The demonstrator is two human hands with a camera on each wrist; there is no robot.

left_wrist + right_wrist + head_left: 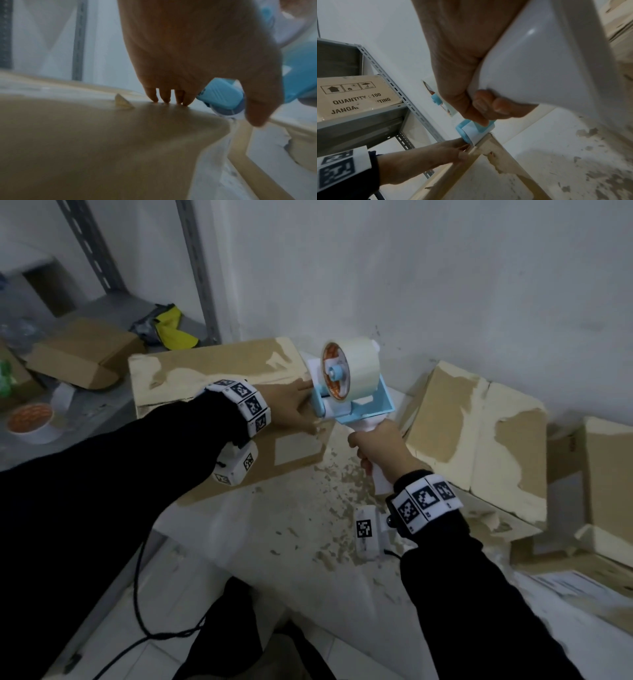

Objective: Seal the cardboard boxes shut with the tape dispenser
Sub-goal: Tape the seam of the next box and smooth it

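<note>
A long brown cardboard box (pixel 219 371) with torn, patchy paper lies at the back of the white table (pixel 291 542). My left hand (pixel 291 409) lies flat on its right end, fingertips (pixel 164 99) straight and pressing the top. My right hand (pixel 380 446) grips the white handle (pixel 547 60) of the blue tape dispenser (pixel 356 402), which carries a cream tape roll (pixel 352 364). The dispenser's blue nose (pixel 223 96) and roller (pixel 471 135) sit at the box's right edge, beside my left fingers.
Two more worn boxes (pixel 479 433) (pixel 603 474) lean at the right against the wall. A grey metal shelf (pixel 85 392) at the left holds a small box (pixel 85 350), a tape roll (pixel 32 421) and yellow-black packets (pixel 171 326). Paper scraps litter the table.
</note>
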